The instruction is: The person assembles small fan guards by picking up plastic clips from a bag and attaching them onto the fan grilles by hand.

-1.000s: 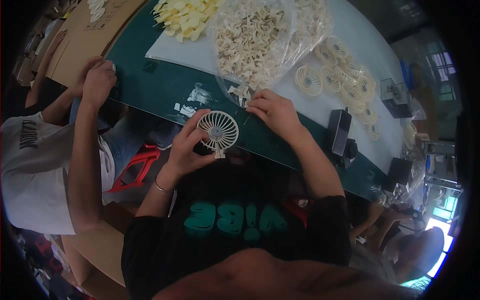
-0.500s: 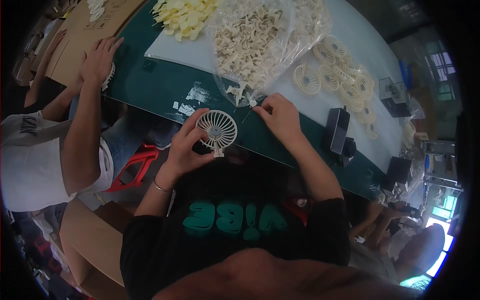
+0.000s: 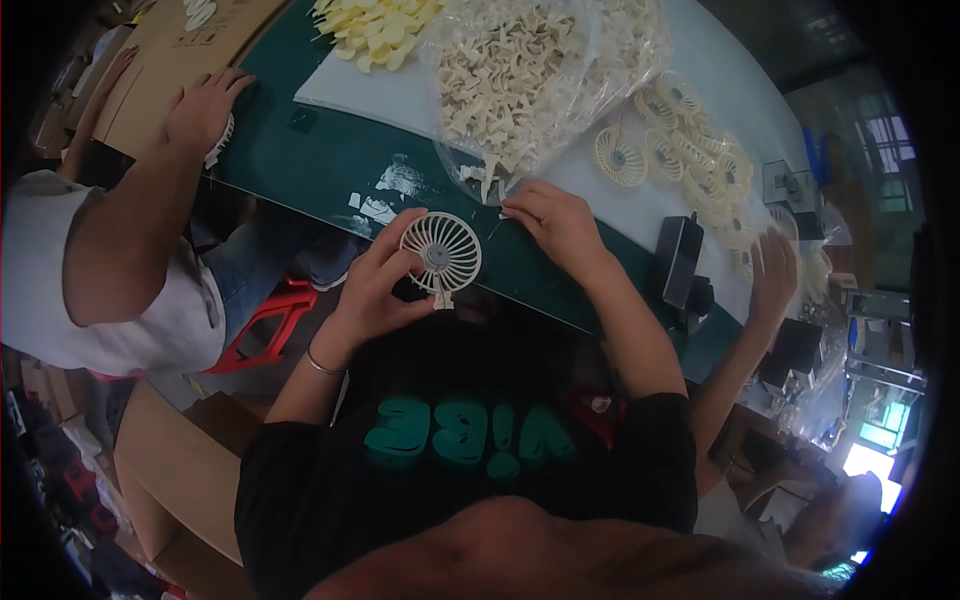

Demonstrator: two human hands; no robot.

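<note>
My left hand (image 3: 372,285) is closed around the edge of a round cream fan grille (image 3: 458,235), with ribs spreading from a grey hub and a short stem at the bottom. Thumb and fingers grip it near the stem, just off the table's front edge. My right hand (image 3: 560,225) pinches a small white plastic piece (image 3: 502,213), mostly hidden by the fingertips. Those fingertips are beside the mouth of a clear plastic bag (image 3: 455,150) filled with small cream plastic parts (image 3: 500,85).
Several fan grilles (image 3: 620,157) lie on the white sheet at right, behind a black box-shaped device (image 3: 678,260). Yellow pieces (image 3: 370,30) are heaped at the back. A co-worker's hand (image 3: 205,110) is at left; another person's hand (image 3: 775,275) reaches in at right.
My right hand has shifted slightly, its fingertips closer to the bag's mouth. My left hand still holds the grille. A person's hand has come over the table at right.
</note>
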